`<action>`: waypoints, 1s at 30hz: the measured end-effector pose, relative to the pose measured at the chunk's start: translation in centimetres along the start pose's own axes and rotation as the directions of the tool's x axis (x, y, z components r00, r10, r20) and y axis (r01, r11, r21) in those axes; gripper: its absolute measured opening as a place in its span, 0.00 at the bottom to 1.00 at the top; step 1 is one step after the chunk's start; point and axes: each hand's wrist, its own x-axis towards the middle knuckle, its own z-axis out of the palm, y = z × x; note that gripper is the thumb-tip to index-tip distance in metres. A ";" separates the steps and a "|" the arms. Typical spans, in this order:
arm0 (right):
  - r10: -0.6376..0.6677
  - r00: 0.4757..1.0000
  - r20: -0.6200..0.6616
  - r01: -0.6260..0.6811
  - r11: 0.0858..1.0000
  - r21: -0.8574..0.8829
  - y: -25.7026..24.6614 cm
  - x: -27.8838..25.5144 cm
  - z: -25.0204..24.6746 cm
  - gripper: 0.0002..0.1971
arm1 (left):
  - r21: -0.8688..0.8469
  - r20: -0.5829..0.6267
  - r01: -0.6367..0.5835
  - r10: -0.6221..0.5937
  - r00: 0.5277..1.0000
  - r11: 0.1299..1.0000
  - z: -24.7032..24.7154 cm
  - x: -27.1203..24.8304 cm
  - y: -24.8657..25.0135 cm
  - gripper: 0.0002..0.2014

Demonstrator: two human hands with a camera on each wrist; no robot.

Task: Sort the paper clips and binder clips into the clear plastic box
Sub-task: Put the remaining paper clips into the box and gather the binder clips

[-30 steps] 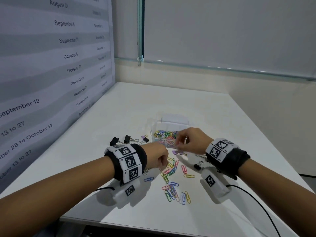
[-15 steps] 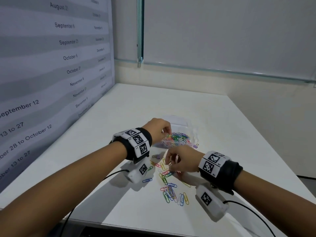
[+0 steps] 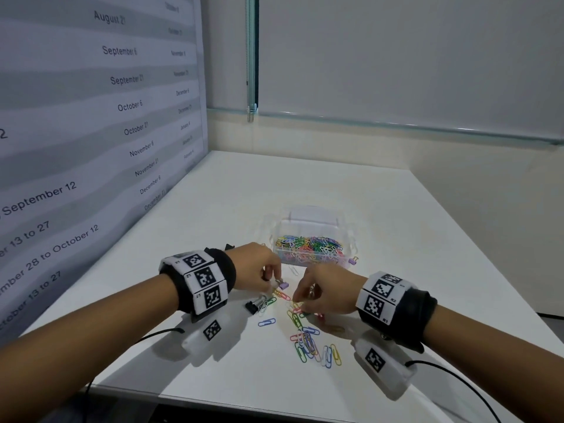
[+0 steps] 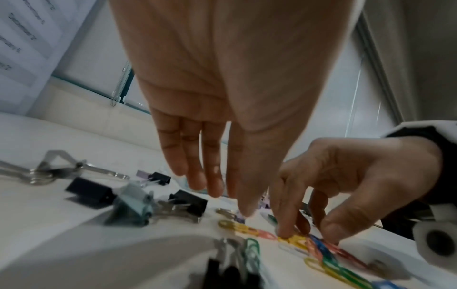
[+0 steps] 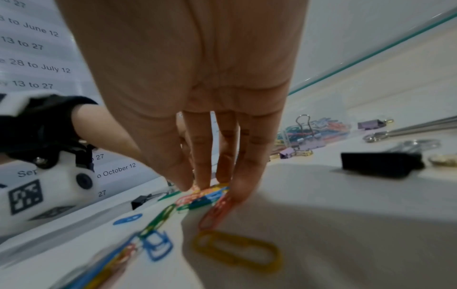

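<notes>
Clear box at 12 o'clock already heaped with paper clips, while loose paper clips and binder clips remain on the surface; right hand pinches clips, left hand fingers a lilac binder clip, grip unclear.

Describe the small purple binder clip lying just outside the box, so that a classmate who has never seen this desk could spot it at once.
Start at the clear plastic box of coloured paper clips, mid-table. Go to its near right-hand corner: the purple binder clip lies on the table just outside the wall. Unlike the purple binder clip by the left hand, no hand is near it.
</notes>
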 end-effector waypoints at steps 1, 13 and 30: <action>-0.008 1.000 0.010 0.007 1.000 0.016 0.0 -0.2 0.1 0.12 | -0.001 0.017 0.007 -0.007 1.000 1.000 0.3 -0.4 -0.1 0.15; -0.037 0.998 0.053 0.041 0.995 -0.093 -2.5 1.7 1.3 0.34 | -0.015 0.044 -0.004 0.005 0.999 1.000 1.7 -3.3 -2.2 0.15; -0.119 0.993 0.004 0.119 0.993 -0.013 0.3 -3.0 -0.3 0.18 | 0.037 -0.050 -0.048 0.050 0.998 0.998 2.9 -4.5 0.7 0.22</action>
